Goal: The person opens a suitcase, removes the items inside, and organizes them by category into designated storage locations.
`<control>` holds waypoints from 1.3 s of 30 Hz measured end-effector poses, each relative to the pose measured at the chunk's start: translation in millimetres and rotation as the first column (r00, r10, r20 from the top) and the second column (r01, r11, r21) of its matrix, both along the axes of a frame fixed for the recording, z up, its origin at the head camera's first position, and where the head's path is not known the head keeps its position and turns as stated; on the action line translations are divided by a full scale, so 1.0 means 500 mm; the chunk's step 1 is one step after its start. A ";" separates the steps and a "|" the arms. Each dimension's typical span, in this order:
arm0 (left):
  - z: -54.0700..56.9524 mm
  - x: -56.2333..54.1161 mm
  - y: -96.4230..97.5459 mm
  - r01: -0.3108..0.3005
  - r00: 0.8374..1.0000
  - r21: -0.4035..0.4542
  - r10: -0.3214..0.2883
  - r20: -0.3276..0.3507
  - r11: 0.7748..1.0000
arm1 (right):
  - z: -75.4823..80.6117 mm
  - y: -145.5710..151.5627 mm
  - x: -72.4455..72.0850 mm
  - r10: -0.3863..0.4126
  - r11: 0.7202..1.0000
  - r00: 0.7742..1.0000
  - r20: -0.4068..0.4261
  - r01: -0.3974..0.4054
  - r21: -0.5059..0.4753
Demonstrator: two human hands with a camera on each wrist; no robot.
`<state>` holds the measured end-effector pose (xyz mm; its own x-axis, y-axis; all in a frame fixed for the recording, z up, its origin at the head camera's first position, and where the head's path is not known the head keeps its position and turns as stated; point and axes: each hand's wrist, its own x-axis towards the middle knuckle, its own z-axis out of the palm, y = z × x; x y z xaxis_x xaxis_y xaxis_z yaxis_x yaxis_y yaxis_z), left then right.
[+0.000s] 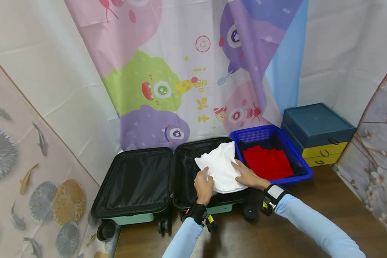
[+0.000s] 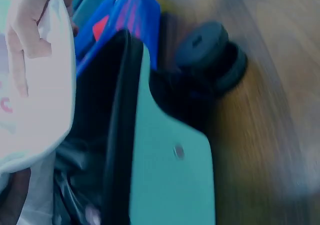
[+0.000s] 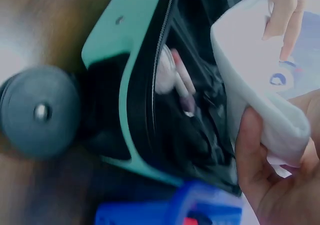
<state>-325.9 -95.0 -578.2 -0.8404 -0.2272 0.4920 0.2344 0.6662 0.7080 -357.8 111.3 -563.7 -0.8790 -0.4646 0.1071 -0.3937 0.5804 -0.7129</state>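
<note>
Both hands hold a folded white cloth, perhaps a garment point(image 1: 222, 166), above the right half of an open suitcase point(image 1: 184, 172). My left hand point(image 1: 204, 186) grips its near-left edge, thumb on top. The right hand point(image 1: 245, 175) grips the right edge; in the right wrist view its thumb point(image 3: 250, 135) lies against the cloth, which is folded thick there. Black lining covers the suitcase's inside, and its shell point(image 2: 170, 170) is mint green. Below the cloth, small whitish and pinkish items point(image 3: 172, 75) lie in the suitcase, too blurred to identify.
The suitcase's other half point(image 1: 135, 182) lies open at left. Right of it stands a blue basket point(image 1: 298, 157) with folded red cloth point(image 1: 267, 163) over dark cloth. Beyond is a teal and yellow drawer box point(image 1: 319, 125). Suitcase wheels point(image 1: 250, 212) project over the wooden surface point(image 1: 277, 229).
</note>
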 end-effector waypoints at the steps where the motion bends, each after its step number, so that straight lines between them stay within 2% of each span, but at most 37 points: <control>1: 0.005 -0.002 0.010 0.007 1.000 -0.006 -0.007 -0.013 1.000 | 0.005 0.010 0.002 -0.006 1.000 1.000 -0.012 0.006 0.000; 8: 0.032 -0.013 0.073 0.070 0.995 0.002 -0.070 -0.070 0.998 | 0.025 0.073 0.004 -0.071 0.997 0.995 -0.070 0.071 -0.001; 11: 0.038 -0.012 0.100 0.095 0.994 -0.010 -0.096 -0.050 0.995 | 0.028 0.099 0.007 -0.094 0.995 0.990 -0.101 0.096 0.014; 14: 0.036 -0.013 0.128 0.153 0.988 -0.048 -0.153 0.010 0.987 | 0.031 0.122 0.014 -0.117 0.992 0.986 -0.120 0.121 0.029; 17: 0.027 -0.018 0.150 0.251 0.967 -0.053 -0.249 0.046 0.966 | 0.025 0.139 0.020 -0.141 0.989 0.981 -0.133 0.146 0.028; 20: 0.015 -0.023 0.161 0.327 0.945 -0.041 -0.325 0.042 0.944 | 0.010 0.147 0.019 -0.146 0.989 0.981 -0.129 0.149 0.018; 23: 0.008 -0.024 0.167 0.355 0.934 -0.042 -0.352 0.060 0.934 | -0.003 0.148 0.010 -0.142 0.990 0.988 -0.055 0.142 0.012; 26: 0.006 -0.024 0.172 0.384 0.916 -0.015 -0.379 0.129 0.923 | -0.007 0.149 -0.006 -0.166 0.986 0.986 0.035 0.164 0.040; 28: 0.004 -0.028 0.176 0.401 0.901 0.020 -0.398 0.170 0.916 | -0.008 0.151 -0.020 -0.183 0.980 0.982 0.057 0.177 0.093; 34: -0.008 -0.036 0.190 0.438 0.889 -0.064 -0.422 0.180 0.897 | -0.009 0.165 -0.068 -0.155 0.936 0.986 -0.065 0.167 0.311; 37: -0.017 -0.036 0.199 0.484 0.860 -0.069 -0.459 0.224 0.872 | -0.015 0.180 -0.089 -0.145 0.903 0.982 -0.119 0.180 0.389; 39: -0.024 -0.035 0.204 0.509 0.843 -0.094 -0.473 0.257 0.855 | -0.021 0.192 -0.099 -0.154 0.884 0.981 -0.122 0.192 0.426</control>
